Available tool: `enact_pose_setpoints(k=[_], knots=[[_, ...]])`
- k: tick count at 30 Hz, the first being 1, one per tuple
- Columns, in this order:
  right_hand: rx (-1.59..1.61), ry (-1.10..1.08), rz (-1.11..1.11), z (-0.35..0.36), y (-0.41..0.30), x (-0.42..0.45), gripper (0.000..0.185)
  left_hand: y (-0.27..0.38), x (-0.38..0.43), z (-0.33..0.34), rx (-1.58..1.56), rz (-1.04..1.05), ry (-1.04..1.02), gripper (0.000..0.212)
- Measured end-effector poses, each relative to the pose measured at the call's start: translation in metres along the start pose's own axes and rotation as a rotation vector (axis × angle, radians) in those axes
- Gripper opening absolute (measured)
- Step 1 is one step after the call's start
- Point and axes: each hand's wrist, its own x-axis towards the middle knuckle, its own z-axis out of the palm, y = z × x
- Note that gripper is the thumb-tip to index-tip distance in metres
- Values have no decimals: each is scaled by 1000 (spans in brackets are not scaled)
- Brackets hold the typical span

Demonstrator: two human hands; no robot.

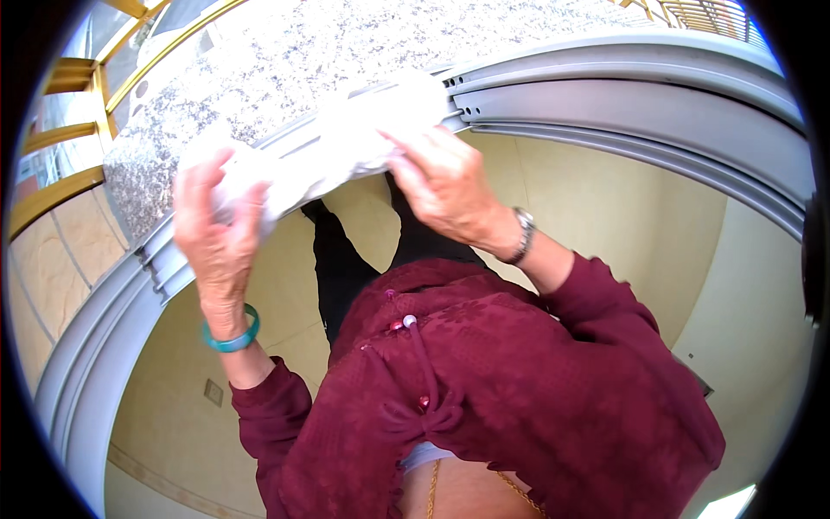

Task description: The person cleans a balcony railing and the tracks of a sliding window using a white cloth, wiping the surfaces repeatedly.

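A white cloth (324, 156), badly overexposed, stretches between my two hands over the metal window track (170, 263). My left hand (220, 217) has its fingers bent around the left end of the cloth; motion blurs the fingertips. At the other end, my right hand (444, 178) pinches the cloth between thumb and fingers. Part of the track is hidden under the cloth, and glare hides the cloth's folds. I cannot tell whether the cloth touches the track along its whole length.
Beyond the track lies a speckled granite ledge (259, 58). Yellow metal railings (98, 97) stand at the upper left. The grey window frame (622, 110) curves along the right, and another frame side (97, 363) runs down the left. A wall outlet (213, 392) is at lower left.
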Motion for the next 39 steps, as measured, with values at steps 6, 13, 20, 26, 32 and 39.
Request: enact_pose_setpoints(k=[6, 13, 20, 26, 32, 39], knots=[[-49, 56, 277, -23, 22, -32, 33, 39, 3, 56, 316, 519, -395, 52], [-200, -216, 364, -27, 36, -29, 37, 61, -14, 101, 221, 545, -567, 42], [-8, -271, 393, -12, 38, -21, 33, 56, -9, 107, 263, 495, -460, 40], [10, -425, 241, 34, -11, -7, 24, 11, -19, 58, 363, 445, -353, 26], [312, -486, 18, 83, -48, 28, 15, -32, -29, -4, 395, 281, -265, 10], [254, -64, -22, 44, -31, 51, 8, 4, 5, 26, -25, 66, -21, 14]])
